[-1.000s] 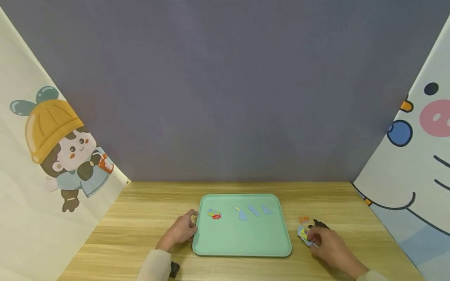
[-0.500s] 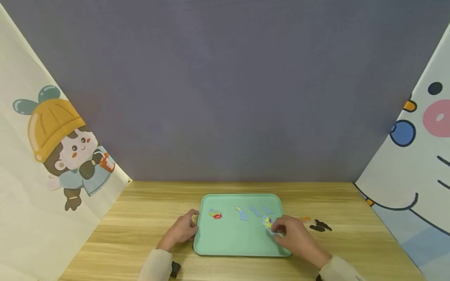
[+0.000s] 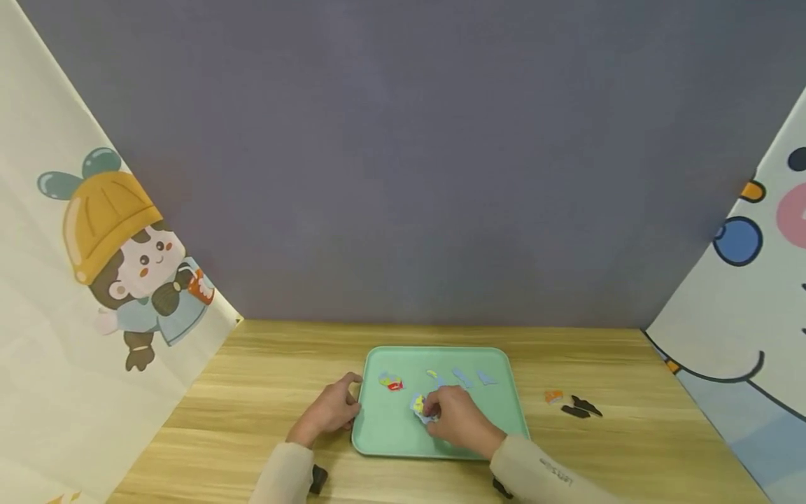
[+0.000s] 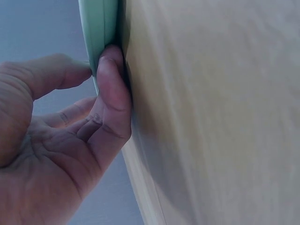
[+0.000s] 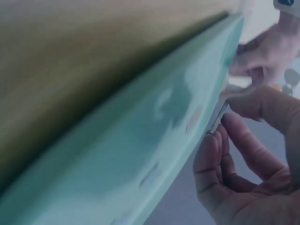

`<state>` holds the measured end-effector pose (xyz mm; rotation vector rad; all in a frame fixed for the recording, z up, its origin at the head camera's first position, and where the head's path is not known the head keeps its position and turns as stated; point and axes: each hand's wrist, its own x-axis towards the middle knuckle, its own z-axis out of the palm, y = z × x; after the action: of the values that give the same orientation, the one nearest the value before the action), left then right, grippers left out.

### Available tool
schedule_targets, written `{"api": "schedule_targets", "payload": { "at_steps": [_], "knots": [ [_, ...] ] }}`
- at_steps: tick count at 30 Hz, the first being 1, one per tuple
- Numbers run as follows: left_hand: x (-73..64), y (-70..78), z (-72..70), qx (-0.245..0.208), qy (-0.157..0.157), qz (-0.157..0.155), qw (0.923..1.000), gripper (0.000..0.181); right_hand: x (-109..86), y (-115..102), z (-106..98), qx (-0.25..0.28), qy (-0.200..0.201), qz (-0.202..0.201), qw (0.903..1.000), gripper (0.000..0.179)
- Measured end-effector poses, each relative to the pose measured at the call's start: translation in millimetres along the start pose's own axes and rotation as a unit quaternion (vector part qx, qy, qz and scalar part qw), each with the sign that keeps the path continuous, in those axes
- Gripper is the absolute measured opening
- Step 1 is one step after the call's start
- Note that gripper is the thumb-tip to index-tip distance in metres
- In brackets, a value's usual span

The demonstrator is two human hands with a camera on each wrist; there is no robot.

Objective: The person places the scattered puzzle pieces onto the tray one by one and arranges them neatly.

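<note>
My left hand (image 3: pixel 330 408) pinches the left rim of a pale green tray (image 3: pixel 390 448). In the left wrist view the thumb lies on the rim, with a curled finger under it. Over the middle of the tray, my right hand (image 3: pixel 458 420) pinches a flat, irregular blue-and-yellow puzzle piece (image 3: pixel 418 404). In the right wrist view that puzzle piece (image 5: pixel 218 117) shows edge-on between thumb and fingertips, above the tray surface. A yellow, blue and red puzzle piece (image 3: pixel 392 382) lies at the tray's back left. Blue puzzle pieces (image 3: pixel 462 378) (image 3: pixel 486 379) lie along its back right; another is partly hidden by the right hand.
On the wooden table (image 3: pixel 271 364) right of the tray lie an orange piece (image 3: pixel 553 397) and two black pieces (image 3: pixel 586 405) (image 3: pixel 576 411). A grey panel (image 3: pixel 441 175) stands behind the table, with cartoon-printed sheets (image 3: pixel 57 280) (image 3: pixel 724 308) at both sides.
My right hand has carried the blue-and-yellow puzzle piece left, from the table beside the black pieces to over the middle of the tray. My left hand stays at the rim.
</note>
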<state>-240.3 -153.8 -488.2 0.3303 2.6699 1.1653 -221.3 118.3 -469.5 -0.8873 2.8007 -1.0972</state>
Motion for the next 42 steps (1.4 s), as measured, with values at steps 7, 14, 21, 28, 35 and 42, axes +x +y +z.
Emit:
{"api": "schedule_targets", "payload": {
  "at_steps": [7,14,21,28,35,42],
  "knots": [
    [1.2,-0.3,1.4,-0.001,0.000,-0.004,1.0000,0.051,21.2,-13,28,0.016,-0.031,0.027,0.9990,0.016],
    [0.1,-0.2,1.0,0.000,0.001,0.002,1.0000,0.050,31.3,-15,44,0.007,-0.034,0.037,0.9987,0.018],
    [1.1,0.0,0.6,0.003,-0.001,0.006,1.0000,0.049,25.5,-14,34,-0.001,-0.018,0.029,0.9994,0.015],
    [-0.4,1.7,-0.6,0.000,-0.001,-0.001,1.0000,0.050,12.0,0,-4,-0.002,0.015,0.054,0.9984,0.011],
    [-0.8,0.6,0.2,0.000,0.000,0.000,1.0000,0.050,-8.3,20,-37,-0.006,0.062,0.080,0.9949,0.011],
    [1.8,-0.8,1.2,0.005,0.001,-0.004,1.0000,0.050,-28.6,49,-67,-0.028,0.084,0.133,0.9872,0.012]
  ]
}}
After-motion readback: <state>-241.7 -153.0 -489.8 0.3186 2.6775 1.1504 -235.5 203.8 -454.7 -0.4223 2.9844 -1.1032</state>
